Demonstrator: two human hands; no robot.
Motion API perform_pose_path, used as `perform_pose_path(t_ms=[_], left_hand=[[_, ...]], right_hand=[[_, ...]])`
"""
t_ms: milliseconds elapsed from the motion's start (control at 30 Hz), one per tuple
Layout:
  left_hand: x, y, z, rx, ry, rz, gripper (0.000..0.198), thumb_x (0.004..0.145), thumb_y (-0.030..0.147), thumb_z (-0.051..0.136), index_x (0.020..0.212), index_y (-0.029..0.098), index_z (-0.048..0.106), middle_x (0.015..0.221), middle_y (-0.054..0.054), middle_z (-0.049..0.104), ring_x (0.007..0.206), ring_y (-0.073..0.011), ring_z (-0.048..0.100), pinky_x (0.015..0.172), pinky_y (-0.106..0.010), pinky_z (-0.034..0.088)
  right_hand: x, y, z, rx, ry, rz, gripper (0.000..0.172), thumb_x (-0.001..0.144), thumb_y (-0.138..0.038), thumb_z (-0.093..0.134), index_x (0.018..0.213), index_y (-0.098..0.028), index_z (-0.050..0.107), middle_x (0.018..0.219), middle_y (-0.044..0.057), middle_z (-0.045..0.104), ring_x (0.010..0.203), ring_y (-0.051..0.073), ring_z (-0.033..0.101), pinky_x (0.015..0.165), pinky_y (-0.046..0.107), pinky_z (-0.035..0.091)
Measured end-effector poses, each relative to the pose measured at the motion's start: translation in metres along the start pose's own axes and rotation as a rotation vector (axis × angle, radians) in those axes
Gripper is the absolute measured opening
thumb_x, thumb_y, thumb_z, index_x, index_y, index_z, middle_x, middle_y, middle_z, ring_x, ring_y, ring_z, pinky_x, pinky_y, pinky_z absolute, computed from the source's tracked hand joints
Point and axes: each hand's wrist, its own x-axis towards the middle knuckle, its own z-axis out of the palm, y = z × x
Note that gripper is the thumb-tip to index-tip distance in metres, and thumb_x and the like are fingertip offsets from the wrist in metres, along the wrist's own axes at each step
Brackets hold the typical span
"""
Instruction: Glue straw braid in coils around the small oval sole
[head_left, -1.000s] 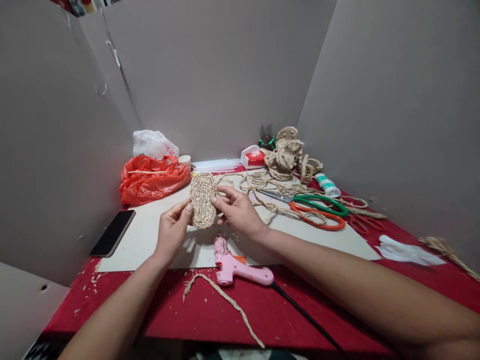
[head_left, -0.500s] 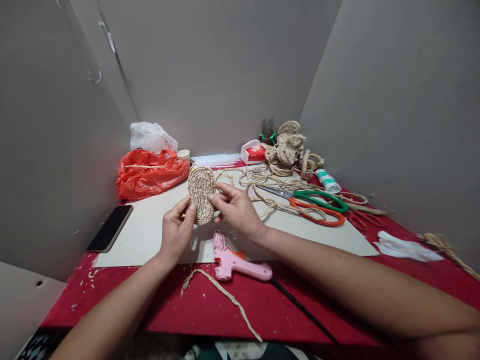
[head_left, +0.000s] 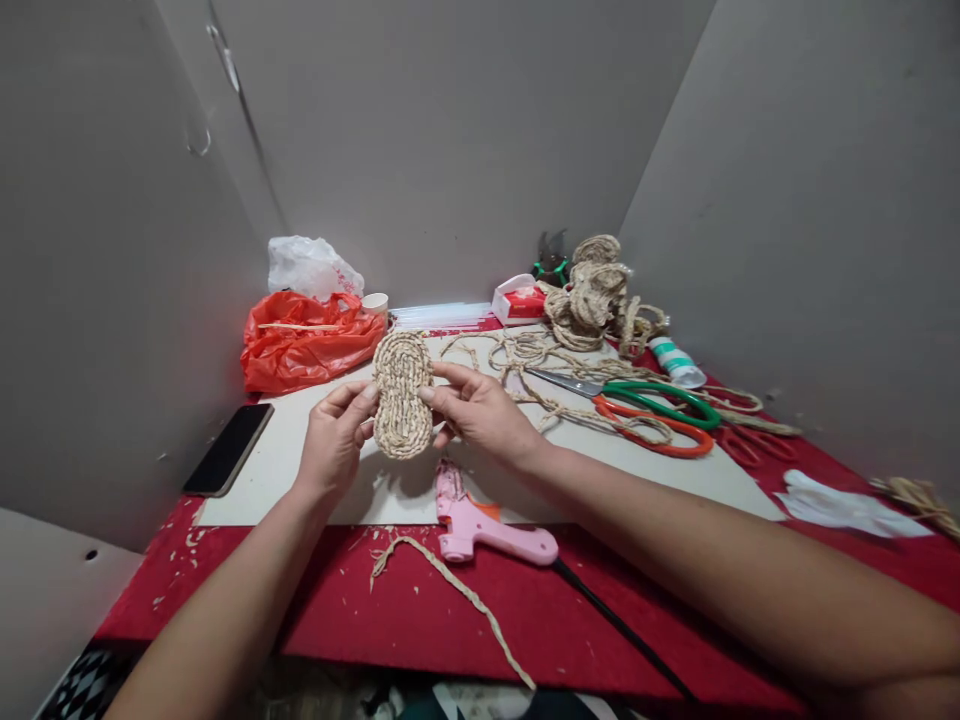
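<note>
Over the pale board [head_left: 300, 500], at the centre of the clock face, a woven fibre mat [head_left: 403, 395] stands nearly upright, held up between two hands. It is built of rows of braided cord, rounded at 12 and 6 o'clock and slightly drawn in at the waist.

From 9 o'clock, the left hand [head_left: 334, 432] grips the edge with its thumb and fingers brought close together, only the mat's thickness between them. From 3 o'clock, the right hand [head_left: 481, 412] has its thumb on the near face at the edge; its index finger reaches toward the rim, and the lower fingers curl in loosely. How far the fingertips go behind the mat cannot be told.

At 5 o'clock, just below the mat, lies a pink glue gun [head_left: 495, 537], nozzle pointing away from the person. Between 5 and 6 o'clock, a loose length of braided cord [head_left: 469, 592] curves over the red cloth [head_left: 337, 630]. A dark phone [head_left: 229, 450] sits between 8 and 9 o'clock, a crumpled red bag [head_left: 311, 350] at 10, a paper cup [head_left: 376, 302] at 11. Clear sticks [head_left: 440, 318] lie at 1 o'clock, and coiled rope [head_left: 598, 295] is heaped past 2. Scissors with green and orange handles [head_left: 664, 405] lie spread at 3 o'clock.
</note>
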Motion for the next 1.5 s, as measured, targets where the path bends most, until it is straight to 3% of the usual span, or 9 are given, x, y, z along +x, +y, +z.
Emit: perform_pose_path(t_ms=[200, 333, 533, 667, 1200, 1500], left_hand=[[0.004, 0.004, -0.002, -0.081, -0.023, -0.171, 0.026, 0.062, 0.026, 0.082, 0.083, 0.016, 0.069, 0.077, -0.001, 0.071, 0.063, -0.0099, 0.063, 0.059, -0.021, 0.050], [0.006, 0.005, -0.003, -0.059, -0.024, -0.207, 0.026, 0.061, 0.026, 0.082, 0.080, 0.015, 0.066, 0.077, 0.000, 0.070, 0.064, -0.0094, 0.064, 0.062, -0.020, 0.051], [-0.002, 0.005, 0.001, -0.073, -0.127, -0.286, 0.022, 0.062, 0.023, 0.082, 0.071, 0.015, 0.064, 0.067, 0.001, 0.068, 0.057, -0.0082, 0.062, 0.058, -0.019, 0.051], [-0.007, 0.009, 0.001, -0.092, -0.190, -0.323, 0.017, 0.064, 0.023, 0.082, 0.067, 0.015, 0.067, 0.063, 0.000, 0.069, 0.054, -0.0085, 0.063, 0.056, -0.018, 0.051], [-0.010, 0.008, 0.004, -0.044, -0.212, -0.345, 0.020, 0.056, 0.025, 0.086, 0.063, 0.017, 0.070, 0.053, 0.001, 0.065, 0.046, -0.0078, 0.058, 0.049, -0.017, 0.050], [-0.015, 0.005, 0.003, -0.003, -0.231, -0.278, 0.021, 0.061, 0.029, 0.084, 0.066, 0.019, 0.067, 0.056, 0.002, 0.064, 0.049, -0.0087, 0.058, 0.051, -0.019, 0.048]], right_hand=[[0.002, -0.003, -0.007, 0.059, -0.072, 0.028, 0.040, 0.074, -0.035, 0.073, 0.109, -0.018, 0.063, 0.069, -0.002, 0.066, 0.050, 0.008, 0.058, 0.041, 0.018, 0.051], [0.000, -0.011, -0.005, 0.050, -0.091, 0.089, 0.035, 0.072, -0.032, 0.075, 0.101, -0.015, 0.066, 0.070, 0.001, 0.068, 0.050, 0.008, 0.058, 0.039, 0.016, 0.047], [-0.009, -0.013, 0.006, 0.361, -0.092, 0.248, 0.038, 0.060, -0.021, 0.084, 0.091, -0.012, 0.066, 0.074, 0.003, 0.072, 0.061, 0.012, 0.066, 0.064, 0.026, 0.056], [-0.017, -0.017, 0.011, 0.502, -0.146, 0.359, 0.030, 0.063, -0.019, 0.082, 0.086, -0.010, 0.065, 0.068, 0.003, 0.070, 0.059, 0.012, 0.066, 0.064, 0.025, 0.055], [-0.021, -0.026, 0.011, 0.488, -0.178, 0.362, 0.023, 0.065, -0.017, 0.079, 0.082, -0.010, 0.064, 0.064, 0.002, 0.067, 0.057, 0.012, 0.063, 0.061, 0.026, 0.055], [-0.024, -0.022, 0.012, 0.405, -0.186, 0.302, 0.029, 0.059, -0.024, 0.084, 0.079, -0.011, 0.068, 0.064, 0.001, 0.067, 0.059, 0.013, 0.065, 0.060, 0.026, 0.054]])
